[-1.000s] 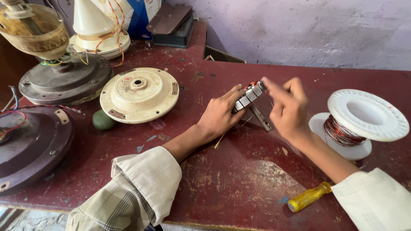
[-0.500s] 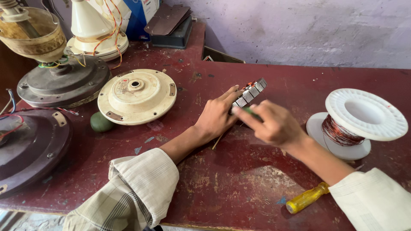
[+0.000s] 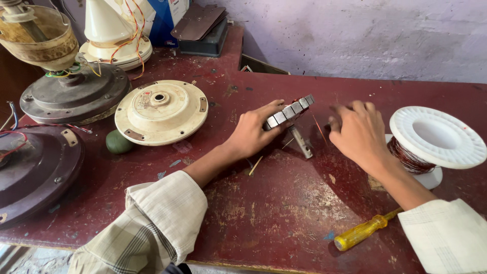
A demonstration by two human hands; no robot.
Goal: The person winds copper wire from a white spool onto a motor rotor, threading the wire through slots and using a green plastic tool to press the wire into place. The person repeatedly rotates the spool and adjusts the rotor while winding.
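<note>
My left hand [image 3: 252, 133] grips a round metal stator core [image 3: 290, 111] with grey slotted segments and holds it tilted on edge on the dark red table [image 3: 264, 203]. My right hand [image 3: 359, 132] hovers palm down just right of the core, fingers spread and slightly blurred, holding nothing that I can see. A small flat metal strip [image 3: 302, 143] lies on the table between the two hands. A thin stick [image 3: 319, 130] lies beside it.
A white spool of copper wire [image 3: 431, 139] stands at the right. A yellow-handled screwdriver [image 3: 362, 232] lies near the front edge. A cream fan cover [image 3: 161, 110], dark fan housings [image 3: 76, 96] [image 3: 35, 172] and a green ball [image 3: 118, 143] sit at the left.
My right hand has left the stator core and moved right and down toward the table. My left hand keeps holding the core in the same place.
</note>
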